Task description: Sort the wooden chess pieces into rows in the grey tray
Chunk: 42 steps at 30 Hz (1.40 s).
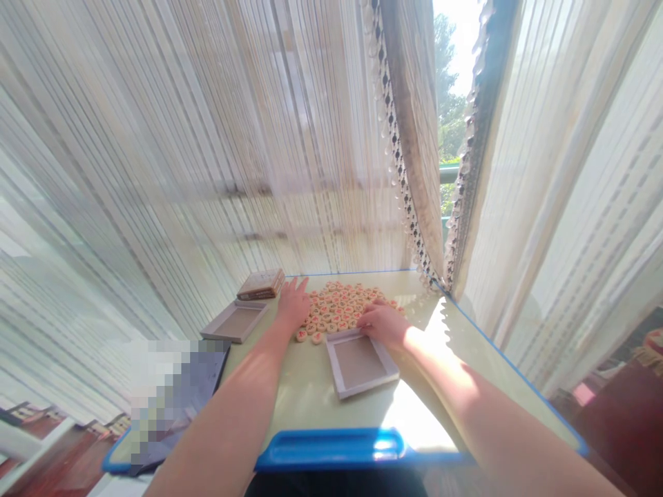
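A pile of round wooden Chinese chess pieces [336,307] with red and dark characters lies on the pale table. My left hand [293,304] rests at the pile's left side, its fingers spread and no piece visible in it. At the pile's right front, my right hand [382,321] has its fingers curled together just above the far right corner of an open shallow box [357,360]. Whatever those fingers hold, if anything, is hidden. The box contains no pieces that I can see and sits in front of the pile.
A second shallow tray [235,322] lies at the left, with a closed box [260,284] behind it. A dark flat object [207,379], partly pixelated, is at the left edge. The table has a blue rim [331,445]; string curtains [233,138] hang behind.
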### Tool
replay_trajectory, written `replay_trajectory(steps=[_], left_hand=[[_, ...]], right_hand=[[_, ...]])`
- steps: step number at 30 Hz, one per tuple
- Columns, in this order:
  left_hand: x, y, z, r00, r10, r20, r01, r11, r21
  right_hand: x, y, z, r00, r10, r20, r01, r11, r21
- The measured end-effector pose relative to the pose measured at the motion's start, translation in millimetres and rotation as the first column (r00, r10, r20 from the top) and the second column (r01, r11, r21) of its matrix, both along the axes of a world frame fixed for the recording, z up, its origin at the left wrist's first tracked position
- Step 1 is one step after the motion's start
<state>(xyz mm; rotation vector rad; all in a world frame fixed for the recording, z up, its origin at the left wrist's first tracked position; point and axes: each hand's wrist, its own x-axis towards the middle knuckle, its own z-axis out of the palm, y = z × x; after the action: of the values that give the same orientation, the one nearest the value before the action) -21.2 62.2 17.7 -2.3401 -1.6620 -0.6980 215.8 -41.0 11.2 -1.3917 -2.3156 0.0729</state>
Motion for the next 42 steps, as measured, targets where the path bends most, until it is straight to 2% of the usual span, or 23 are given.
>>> replay_trajectory(steps=[2, 5, 7, 11, 15, 19, 21, 36, 42], left_hand=[[1, 0, 2.9, 1.000, -0.001, -0.013, 0.001, 0.999, 0.046], [3, -6, 5.4, 0.990, -0.082, -0.111, 0.076, 0.996, -0.051], [6, -10, 5.1, 0.986, -0.068, -0.149, 0.053, 0.993, -0.103], [12, -15, 3.1, 0.992, -0.014, -0.122, -0.008, 0.985, -0.174], [16, -7, 0.5, 0.998, 0.006, -0.065, -0.017, 0.985, -0.170], [17, 2, -4.1, 0.995, -0.029, -0.099, -0.004, 0.949, -0.317], [16, 5, -6.5, 0.995, -0.037, -0.097, 0.001, 0.937, -0.349], [10, 4, -5.6, 0.997, -0.039, -0.063, 0.018, 0.954, -0.300], [9, -3, -1.4, 1.000, -0.028, 0.000, 0.028, 0.978, -0.207]], right_hand=[[-2, -2, 1.2, 1.000, -0.013, -0.002, 0.013, 1.000, 0.018], [-6, -7, 1.9, 1.000, -0.009, -0.006, 0.009, 0.999, 0.053], [-9, -9, 1.6, 1.000, -0.009, -0.010, 0.009, 0.998, 0.065], [-9, -10, 0.3, 1.000, -0.002, -0.013, 0.003, 0.997, 0.077], [-6, -9, 0.4, 1.000, -0.015, -0.018, 0.016, 0.996, 0.084], [-10, -10, 1.1, 0.999, -0.034, -0.018, 0.036, 0.995, 0.095], [-13, -11, 0.9, 0.998, -0.050, -0.029, 0.053, 0.995, 0.083], [-15, -11, -1.5, 0.996, -0.045, -0.074, 0.048, 0.998, 0.045], [-16, -14, 0.5, 0.994, -0.041, -0.098, 0.045, 0.998, 0.034]])
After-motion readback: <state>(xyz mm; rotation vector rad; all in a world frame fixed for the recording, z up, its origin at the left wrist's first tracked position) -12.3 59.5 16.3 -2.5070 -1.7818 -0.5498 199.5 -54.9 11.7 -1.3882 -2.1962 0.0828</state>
